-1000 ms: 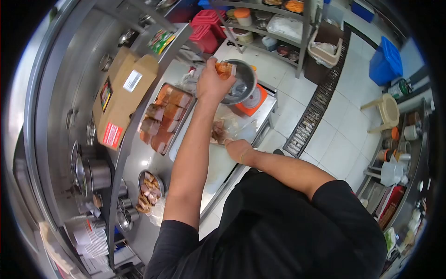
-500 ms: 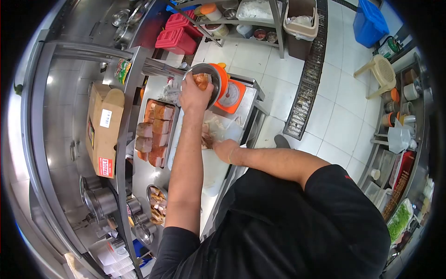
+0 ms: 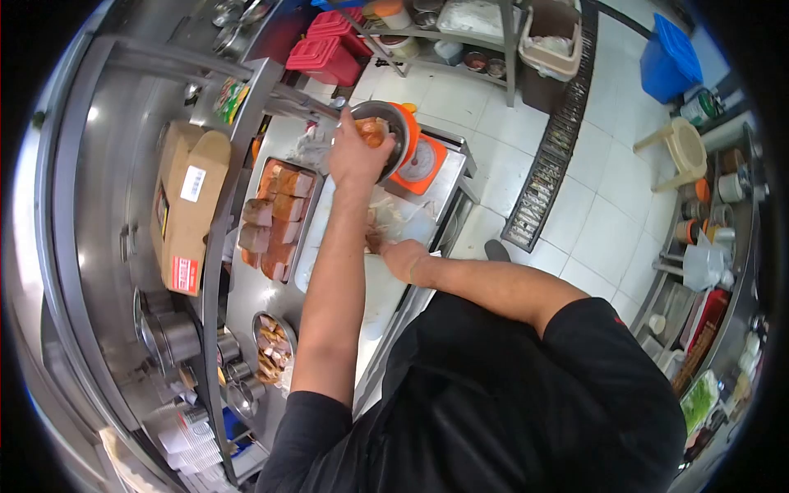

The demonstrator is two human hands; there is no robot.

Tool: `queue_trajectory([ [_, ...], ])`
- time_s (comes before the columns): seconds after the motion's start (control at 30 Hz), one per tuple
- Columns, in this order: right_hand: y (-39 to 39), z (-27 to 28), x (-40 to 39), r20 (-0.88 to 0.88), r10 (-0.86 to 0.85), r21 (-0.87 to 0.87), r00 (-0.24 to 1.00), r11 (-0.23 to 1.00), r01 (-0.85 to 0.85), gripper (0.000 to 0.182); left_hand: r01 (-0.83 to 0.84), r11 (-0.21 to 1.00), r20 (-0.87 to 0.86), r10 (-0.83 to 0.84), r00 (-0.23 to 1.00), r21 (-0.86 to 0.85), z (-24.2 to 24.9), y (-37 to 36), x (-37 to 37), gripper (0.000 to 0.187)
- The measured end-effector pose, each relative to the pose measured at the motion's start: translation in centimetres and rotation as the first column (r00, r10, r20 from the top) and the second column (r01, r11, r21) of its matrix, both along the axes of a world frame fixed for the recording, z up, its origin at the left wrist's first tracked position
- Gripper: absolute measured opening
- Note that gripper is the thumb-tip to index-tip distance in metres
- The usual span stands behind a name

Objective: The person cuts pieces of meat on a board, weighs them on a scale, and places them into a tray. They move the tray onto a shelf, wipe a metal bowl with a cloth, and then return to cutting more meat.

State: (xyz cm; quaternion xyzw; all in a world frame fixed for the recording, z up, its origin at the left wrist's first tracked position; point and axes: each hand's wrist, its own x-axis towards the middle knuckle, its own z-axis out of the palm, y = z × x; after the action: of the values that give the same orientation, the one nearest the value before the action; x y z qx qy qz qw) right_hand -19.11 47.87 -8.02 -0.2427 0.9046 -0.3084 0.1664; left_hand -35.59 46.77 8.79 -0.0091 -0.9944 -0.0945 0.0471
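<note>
My left hand point(image 3: 358, 160) grips an orange-brown piece of meat point(image 3: 373, 131) at the mouth of a metal bowl point(image 3: 399, 123). The bowl is on an orange dial scale point(image 3: 423, 165). My right hand point(image 3: 401, 260) is low over the white cutting board point(image 3: 380, 300), fingers curled beside pale meat scraps point(image 3: 376, 239); what it holds, if anything, is hidden. Crumpled clear plastic point(image 3: 401, 220) lies by those scraps. Left of my left forearm, a metal tray holds several blocks of meat point(image 3: 283, 209). Closer to me, a round bowl contains cut pieces point(image 3: 271, 349).
A metal shelf post and rail point(image 3: 215, 271) run along the left, with a cardboard box point(image 3: 191, 205) on the shelf. Pots point(image 3: 171, 337) stand below it. Red bins point(image 3: 322, 59) are beyond the table. A floor drain grate point(image 3: 546, 156) crosses the tiles at right.
The view has shifted slightly. My left hand still has the meat at the bowl, and my right hand stays over the board with little visible movement.
</note>
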Motion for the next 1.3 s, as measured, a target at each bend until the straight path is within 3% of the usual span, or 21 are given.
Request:
queue_trajectory([
  [0.07, 0.5, 0.9, -0.3, 0.068, 0.042, -0.010, 0.997, 0.999, -0.041, 0.020, -0.027, 0.999, 0.071, 0.025, 0.997, 0.025, -0.5, -0.4, -0.4, 0.108],
  [0.2, -0.1, 0.4, -1.0, 0.148, 0.117, 0.088, 0.982, 0.987, -0.131, 0.031, -0.020, 0.981, -0.055, 0.032, 0.998, 0.192, -1.2, -1.4, -0.3, 0.102],
  [0.23, -0.3, 0.2, -1.2, 0.115, 0.137, 0.074, 0.984, 0.986, -0.147, 0.032, -0.075, 0.969, 0.029, 0.071, 0.997, 0.237, 0.1, -1.3, 0.1, 0.099],
  [0.47, 0.1, 1.3, -1.6, 0.118, 0.191, 0.159, 0.974, 0.965, -0.209, 0.030, -0.064, 0.796, -0.183, 0.216, 0.959, 0.602, 3.4, -5.7, 5.2, 0.089],
  [0.57, -0.2, 2.7, -1.7, 0.142, 0.175, 0.182, 0.974, 0.963, -0.199, 0.031, -0.086, 0.595, -0.067, 0.230, 0.971, 0.799, 1.3, -10.8, 8.7, 0.081],
  [0.63, -0.3, 2.7, -1.8, 0.144, 0.163, 0.204, 0.976, 0.960, -0.191, 0.032, -0.116, 0.549, -0.090, 0.335, 0.938, 0.828, -3.6, -15.6, 10.6, 0.073],
  [0.7, -0.4, 2.5, -1.8, 0.127, 0.159, 0.215, 0.979, 0.959, -0.183, 0.032, -0.159, 0.377, -0.018, 0.425, 0.905, 0.913, -5.1, -19.8, 13.9, 0.073],
  [0.77, -0.4, 2.9, -1.9, 0.103, 0.173, 0.215, 0.979, 0.958, -0.192, 0.032, -0.383, 0.240, 0.200, 0.551, 0.810, 0.892, -6.3, -24.8, 16.8, 0.062],
  [0.83, -0.4, 2.9, -1.6, 0.096, 0.164, 0.212, 0.982, 0.960, -0.181, 0.032, -0.357, 0.275, 0.087, 0.673, 0.734, 0.893, -8.1, -29.7, 18.7, 0.056],
  [0.97, -0.4, 2.2, -1.6, 0.068, 0.158, 0.215, 0.985, 0.962, -0.169, 0.029, -0.236, 0.105, 0.069, 0.776, 0.627, 0.966, -7.4, -37.8, 18.6, 0.058],
  [1.03, -0.5, 2.3, -1.4, 0.057, 0.163, 0.224, 0.985, 0.959, -0.171, 0.026, -0.304, 0.023, 0.163, 0.805, 0.571, 0.952, -6.1, -40.7, 17.0, 0.057],
  [1.1, -0.6, 3.2, -1.3, 0.066, 0.149, 0.234, 0.987, 0.959, -0.161, 0.025, -0.213, 0.012, 0.112, 0.820, 0.562, 0.977, -9.8, -47.2, 13.7, 0.054],
  [1.2, -0.5, 3.2, -1.2, 0.070, 0.134, 0.210, 0.988, 0.967, -0.146, 0.024, 0.060, 0.160, -0.150, 0.642, 0.752, 0.985, -9.9, -48.9, 11.4, 0.053],
  [1.3, -0.6, 3.3, -1.1, 0.118, 0.092, 0.233, 0.989, 0.965, -0.118, 0.025, -0.001, 0.033, -0.020, 0.635, 0.772, 0.999, -9.1, -48.3, 9.9, 0.052],
])
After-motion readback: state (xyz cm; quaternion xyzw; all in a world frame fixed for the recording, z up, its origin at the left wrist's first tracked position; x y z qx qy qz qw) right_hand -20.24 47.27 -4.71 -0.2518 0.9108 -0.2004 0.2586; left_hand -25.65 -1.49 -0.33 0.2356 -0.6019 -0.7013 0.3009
